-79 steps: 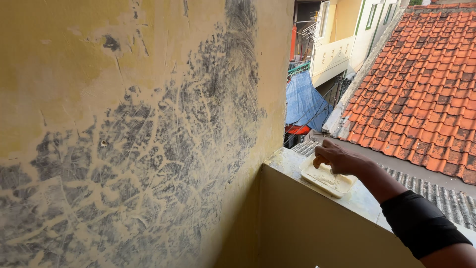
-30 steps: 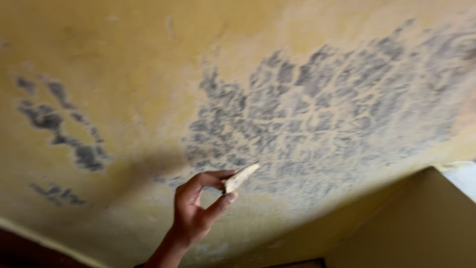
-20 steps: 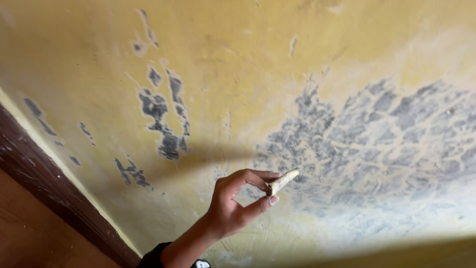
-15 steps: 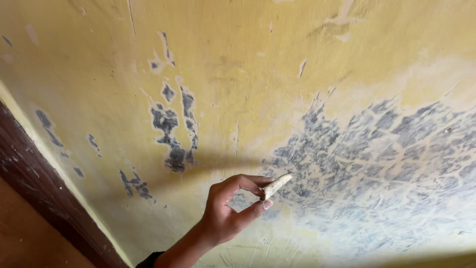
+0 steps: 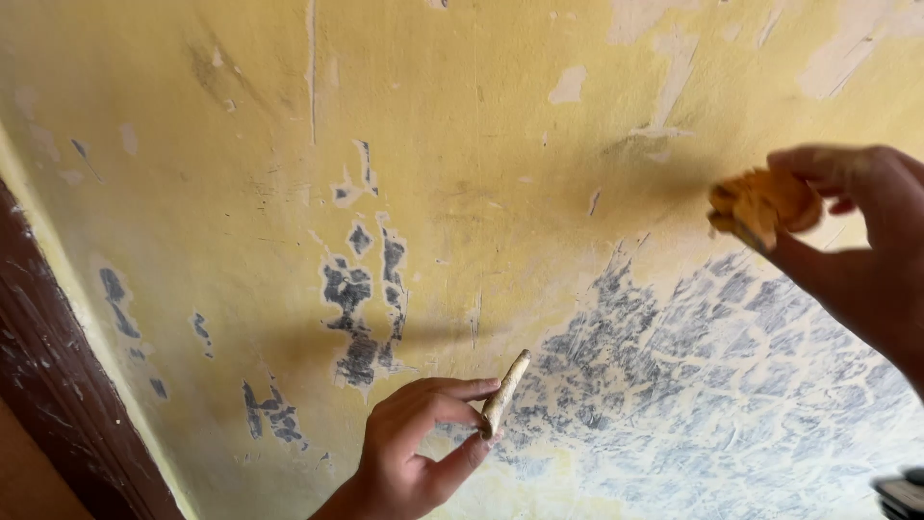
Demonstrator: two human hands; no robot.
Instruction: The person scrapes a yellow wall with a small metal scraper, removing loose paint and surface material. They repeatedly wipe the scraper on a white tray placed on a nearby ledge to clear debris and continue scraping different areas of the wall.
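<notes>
Left hand [image 5: 419,453] pinches a narrow, paint-caked scraper [image 5: 504,394] between thumb and forefinger, its edge against the yellow wall [image 5: 241,144] beside grey scraped patches [image 5: 361,308]. Right hand [image 5: 857,241], blurred, closed around a yellow-coated tool [image 5: 760,204] held up near the wall, upper right.

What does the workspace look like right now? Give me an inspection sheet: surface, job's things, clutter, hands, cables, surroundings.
Surface: yellow painted wall, paint peeling, with grey scraped patches at lower right.
Job's things: flat pale scraper blade, its edge against the wall; crumpled yellow-brown pad, blurred.
Clutter: nothing seen.
Hands: left hand pinches the scraper blade; right hand grips the pad near the wall.
Cables: nothing seen.
Surroundings: dark brown wooden frame at left; small dark object at bottom right, unclear.
</notes>
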